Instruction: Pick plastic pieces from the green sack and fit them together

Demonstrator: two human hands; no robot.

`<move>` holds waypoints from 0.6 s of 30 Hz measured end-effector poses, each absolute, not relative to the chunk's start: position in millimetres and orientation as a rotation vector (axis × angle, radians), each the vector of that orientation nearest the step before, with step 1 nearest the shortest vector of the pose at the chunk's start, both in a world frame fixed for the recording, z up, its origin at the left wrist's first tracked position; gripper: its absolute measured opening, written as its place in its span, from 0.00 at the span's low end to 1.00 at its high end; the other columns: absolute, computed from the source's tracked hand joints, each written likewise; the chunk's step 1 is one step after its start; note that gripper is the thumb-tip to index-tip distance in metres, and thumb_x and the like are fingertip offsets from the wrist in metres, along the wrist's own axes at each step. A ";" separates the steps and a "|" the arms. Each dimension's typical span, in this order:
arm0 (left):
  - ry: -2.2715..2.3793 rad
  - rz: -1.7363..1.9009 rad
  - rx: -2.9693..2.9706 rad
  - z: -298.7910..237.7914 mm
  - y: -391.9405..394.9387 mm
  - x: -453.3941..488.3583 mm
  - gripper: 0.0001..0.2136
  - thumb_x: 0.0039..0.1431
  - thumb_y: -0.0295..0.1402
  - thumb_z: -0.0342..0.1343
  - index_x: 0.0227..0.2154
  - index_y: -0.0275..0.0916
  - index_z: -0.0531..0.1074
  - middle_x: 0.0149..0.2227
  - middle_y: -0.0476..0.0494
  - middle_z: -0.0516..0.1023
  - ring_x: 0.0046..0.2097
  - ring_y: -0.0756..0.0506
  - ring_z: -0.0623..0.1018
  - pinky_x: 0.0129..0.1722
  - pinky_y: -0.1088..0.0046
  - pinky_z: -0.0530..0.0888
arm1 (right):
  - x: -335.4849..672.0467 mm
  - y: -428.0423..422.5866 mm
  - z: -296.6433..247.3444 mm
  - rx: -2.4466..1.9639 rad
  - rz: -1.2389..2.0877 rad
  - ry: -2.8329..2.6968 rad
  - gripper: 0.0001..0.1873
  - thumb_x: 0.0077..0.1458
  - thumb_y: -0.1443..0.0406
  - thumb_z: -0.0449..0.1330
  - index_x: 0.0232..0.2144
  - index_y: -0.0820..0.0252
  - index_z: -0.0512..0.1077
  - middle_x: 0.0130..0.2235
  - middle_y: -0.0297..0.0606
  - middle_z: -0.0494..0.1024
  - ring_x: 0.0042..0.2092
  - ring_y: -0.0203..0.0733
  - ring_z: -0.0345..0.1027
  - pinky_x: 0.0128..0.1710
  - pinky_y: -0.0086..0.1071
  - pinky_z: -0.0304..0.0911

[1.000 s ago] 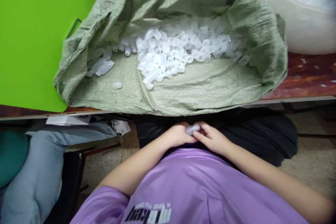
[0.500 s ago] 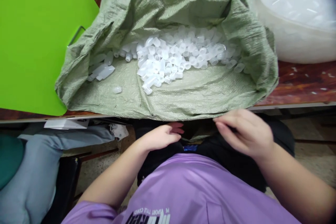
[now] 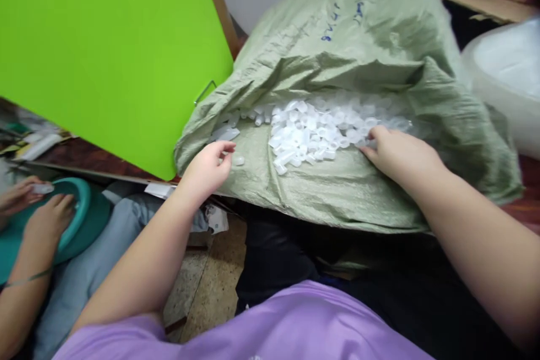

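Observation:
A green woven sack (image 3: 346,202) lies with its mouth spread toward me. Inside is a heap of small translucent white plastic pieces (image 3: 304,129), mostly short tubes. My right hand (image 3: 405,157) reaches into the sack, thumb and forefinger slightly apart at the heap's front right edge; I see nothing gripped between them. Over the left lip of the sack, my left hand (image 3: 208,169) has loosely bent fingers with a gap to the thumb, and nothing visible in it. A single white piece (image 3: 238,161) lies just right of its fingers.
A bright green board (image 3: 105,50) stands left of the sack, with a metal loop at its edge. At right is a whitish tub (image 3: 506,67). A co-worker's hands (image 3: 48,216) are at a teal basin (image 3: 84,230) on the lower left, one holding a whitish piece.
Both hands have risen from the sack's front edge: the right into the heap, the left to the sack's left side. The view has shifted left, bringing the co-worker's hands into sight.

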State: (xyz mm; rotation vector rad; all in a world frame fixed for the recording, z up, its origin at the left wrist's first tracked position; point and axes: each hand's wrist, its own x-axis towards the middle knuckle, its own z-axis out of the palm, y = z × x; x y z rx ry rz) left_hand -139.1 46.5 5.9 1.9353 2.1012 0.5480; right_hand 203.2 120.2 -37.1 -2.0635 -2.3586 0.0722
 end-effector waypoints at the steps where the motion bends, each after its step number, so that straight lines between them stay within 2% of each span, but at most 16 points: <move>1: 2.182 0.420 2.032 6.0 53.3 -148.9 0.20 0.54 0.33 0.47 0.50 0.36 0.65 0.50 0.40 0.70 0.51 0.42 0.70 0.53 0.65 0.65 | 204.2 121.3 -38.3 -2.062 0.070 -2.359 0.21 0.57 0.53 0.45 0.43 0.65 0.63 0.38 0.50 0.72 0.37 0.51 0.68 0.30 0.36 0.56; 5: 2.206 -0.109 2.122 0.9 74.9 -173.2 0.34 0.48 0.32 0.51 0.60 0.32 0.51 0.60 0.33 0.57 0.59 0.37 0.60 0.57 0.65 0.59 | 207.0 123.0 -39.2 -2.092 0.097 -2.286 0.23 0.56 0.51 0.45 0.43 0.64 0.62 0.39 0.51 0.72 0.38 0.51 0.68 0.30 0.36 0.56; 7: 2.211 -0.136 2.101 -3.6 87.9 -176.5 0.34 0.48 0.29 0.49 0.61 0.32 0.48 0.61 0.35 0.54 0.61 0.39 0.59 0.58 0.69 0.58 | 205.6 122.8 -38.4 -2.088 0.080 -2.289 0.23 0.57 0.52 0.43 0.45 0.63 0.61 0.41 0.52 0.72 0.39 0.52 0.68 0.31 0.37 0.56; 10: 2.321 -0.061 1.990 -7.7 114.6 -178.8 0.31 0.51 0.29 0.46 0.60 0.32 0.50 0.61 0.34 0.55 0.60 0.40 0.60 0.57 0.69 0.58 | 203.3 122.3 -38.1 -2.059 0.057 -2.371 0.21 0.59 0.55 0.41 0.44 0.63 0.63 0.41 0.52 0.71 0.40 0.54 0.68 0.32 0.38 0.56; 12: 2.376 -0.106 1.858 -6.0 133.9 -183.2 0.32 0.51 0.33 0.49 0.60 0.31 0.50 0.61 0.31 0.56 0.59 0.36 0.61 0.55 0.65 0.61 | 203.6 122.1 -39.6 -2.036 0.060 -2.392 0.20 0.59 0.57 0.41 0.41 0.63 0.65 0.40 0.52 0.71 0.40 0.53 0.68 0.32 0.38 0.57; 15: 2.458 -0.189 1.753 3.0 155.8 -196.7 0.43 0.44 0.42 0.57 0.61 0.30 0.44 0.62 0.25 0.50 0.61 0.30 0.55 0.55 0.60 0.60 | 206.4 122.0 -44.2 -2.012 0.055 -2.353 0.18 0.58 0.58 0.43 0.42 0.63 0.65 0.41 0.52 0.71 0.41 0.52 0.67 0.34 0.37 0.59; 18: 2.341 -0.195 1.863 13.6 166.0 -212.6 0.52 0.38 0.46 0.61 0.62 0.31 0.39 0.64 0.28 0.45 0.63 0.33 0.53 0.57 0.65 0.57 | 208.7 122.3 -48.6 -1.997 0.048 -2.316 0.18 0.58 0.58 0.44 0.42 0.63 0.65 0.42 0.51 0.71 0.42 0.51 0.67 0.35 0.37 0.59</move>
